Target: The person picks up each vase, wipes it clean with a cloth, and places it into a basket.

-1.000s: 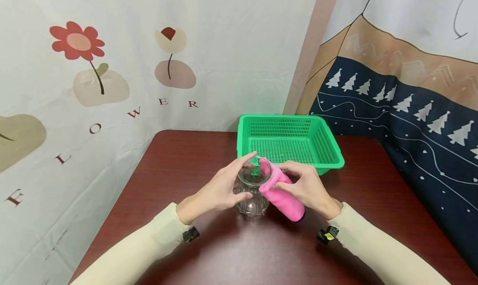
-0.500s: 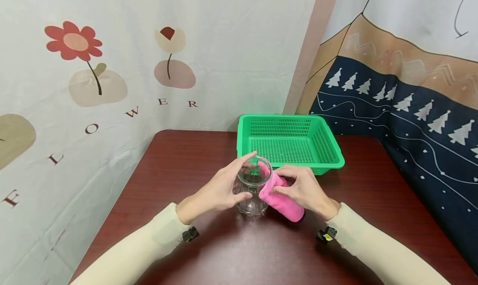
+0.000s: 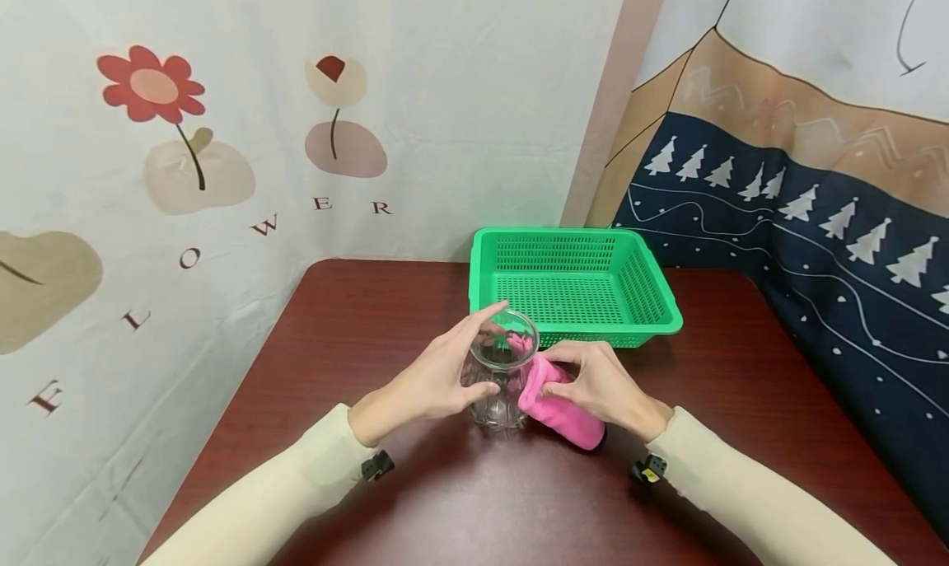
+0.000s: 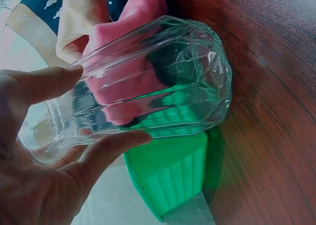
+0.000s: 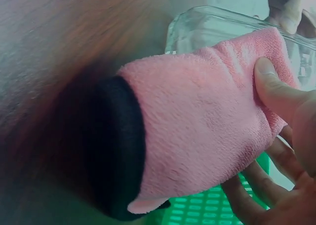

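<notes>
From where I stood, the glass jar (image 3: 501, 403) was the thing to look at: clear and colourless, with a thick round rim, its body running in long facets to an angular base that caught bright glints. It was mouth up above the dark reddish table (image 3: 474, 508), just in front of the green basket (image 3: 563, 298). The left hand (image 3: 437, 375) held it near the top, thumb and fingers spread around the glass. The right hand (image 3: 602, 385) pinched the pink cloth (image 3: 569, 420) between thumb and fingers, right beside the jar. That cloth was plush and softly creased, with a thick dark band (image 5: 121, 146) at its lower end. Pink showed through the glass too (whether any cloth lay inside the mouth, I could not tell). Pale sleeves (image 3: 296, 475) covered both forearms.
</notes>
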The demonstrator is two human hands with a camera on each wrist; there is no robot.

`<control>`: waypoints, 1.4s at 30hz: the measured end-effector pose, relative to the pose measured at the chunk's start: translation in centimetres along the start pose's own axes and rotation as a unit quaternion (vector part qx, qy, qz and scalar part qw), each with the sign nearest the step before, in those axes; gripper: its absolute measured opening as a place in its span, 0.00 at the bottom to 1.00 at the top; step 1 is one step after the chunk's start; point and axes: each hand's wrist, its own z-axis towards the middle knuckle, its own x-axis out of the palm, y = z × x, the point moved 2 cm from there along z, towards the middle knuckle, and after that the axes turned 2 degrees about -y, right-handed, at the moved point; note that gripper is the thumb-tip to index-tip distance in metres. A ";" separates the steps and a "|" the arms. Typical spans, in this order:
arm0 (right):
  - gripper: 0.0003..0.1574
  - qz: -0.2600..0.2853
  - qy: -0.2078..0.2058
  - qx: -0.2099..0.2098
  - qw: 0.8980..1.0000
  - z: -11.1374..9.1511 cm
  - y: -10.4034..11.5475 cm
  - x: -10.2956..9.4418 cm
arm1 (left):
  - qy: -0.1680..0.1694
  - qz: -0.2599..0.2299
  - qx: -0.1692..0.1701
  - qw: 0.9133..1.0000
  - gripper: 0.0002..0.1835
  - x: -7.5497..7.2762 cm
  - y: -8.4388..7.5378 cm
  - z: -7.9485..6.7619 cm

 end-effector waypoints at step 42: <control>0.21 -0.002 -0.028 -0.018 0.999 -0.8 -0.6 1.0 | 0.004 -0.003 -0.010 1.000 0.63 0.0 -0.2 -0.1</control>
